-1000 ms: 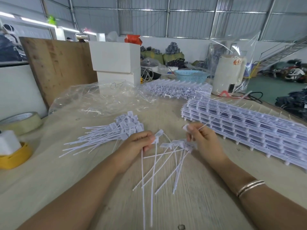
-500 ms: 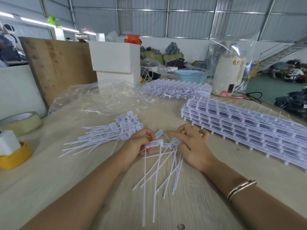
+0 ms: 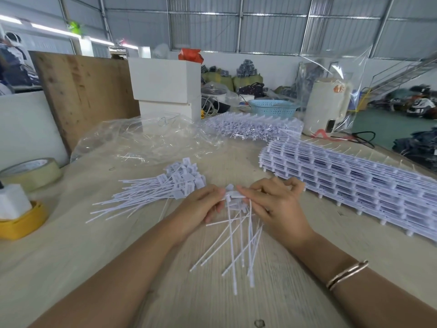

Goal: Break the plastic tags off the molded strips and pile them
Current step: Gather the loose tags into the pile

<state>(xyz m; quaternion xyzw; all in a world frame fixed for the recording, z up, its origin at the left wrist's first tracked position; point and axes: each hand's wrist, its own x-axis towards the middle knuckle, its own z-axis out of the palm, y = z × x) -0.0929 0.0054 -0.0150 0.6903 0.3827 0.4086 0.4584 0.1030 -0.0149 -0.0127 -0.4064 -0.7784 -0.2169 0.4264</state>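
Both hands (image 3: 238, 204) pinch white tags (image 3: 238, 233) (heads hidden by fingers).

Bare counter (image 3: 272, 292) lies open toward the near edge. Left is blocked by pile of loose tags (image 3: 156, 190), right by stacked molded strips (image 3: 354, 185), far side by crumpled plastic bag (image 3: 142, 138).
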